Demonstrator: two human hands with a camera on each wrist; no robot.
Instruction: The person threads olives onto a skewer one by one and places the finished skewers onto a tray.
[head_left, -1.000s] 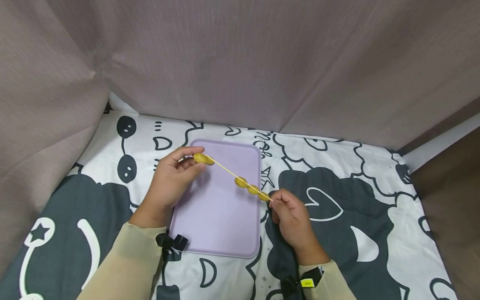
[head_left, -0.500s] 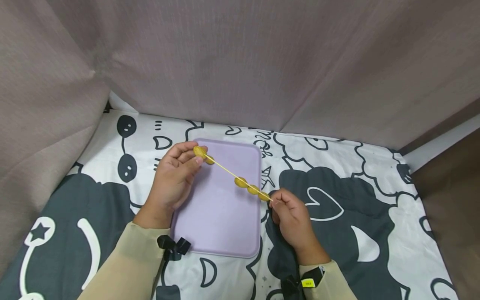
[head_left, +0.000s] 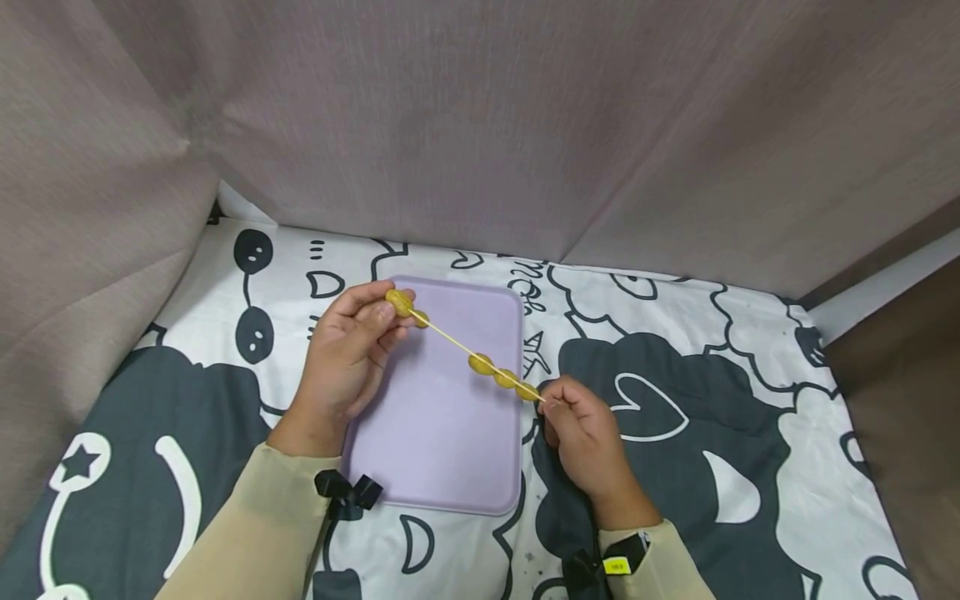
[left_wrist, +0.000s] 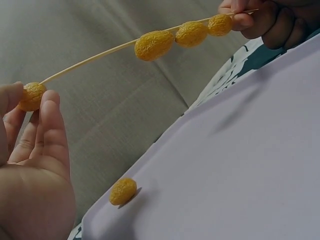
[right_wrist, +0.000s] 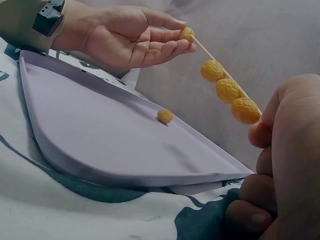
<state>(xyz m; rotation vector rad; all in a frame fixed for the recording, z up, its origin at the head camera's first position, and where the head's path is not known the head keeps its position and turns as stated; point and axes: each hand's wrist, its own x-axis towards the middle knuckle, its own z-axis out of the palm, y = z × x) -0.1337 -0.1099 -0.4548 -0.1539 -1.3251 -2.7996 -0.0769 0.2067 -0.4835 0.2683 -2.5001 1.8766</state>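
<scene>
A thin wooden skewer (head_left: 450, 338) slants above the tray, with three wrinkled yellow dried fruits (left_wrist: 191, 34) threaded close together near its right end. My right hand (head_left: 588, 437) pinches that end between thumb and finger, just behind the last fruit. At the skewer's other end, my left hand (head_left: 345, 358) holds a fourth dried fruit (left_wrist: 32, 96) between thumb and fingers, with the skewer's tip right at it. Bare skewer shows between this fruit and the other three. One loose dried fruit (right_wrist: 164, 116) lies on the lilac tray (head_left: 442, 467) below, near its far edge.
The tray lies on a black-and-white cartoon-print cloth (head_left: 675, 375). Grey-brown curtain (head_left: 465, 125) hangs behind and to the left, close to the tray's far side. A brown panel (head_left: 892, 375) stands at the right.
My left hand has risen slightly and shifted its thumb and fingers on the dried fruit, uncovering the loose one on the tray behind it. My right hand and the three threaded fruits stay put.
</scene>
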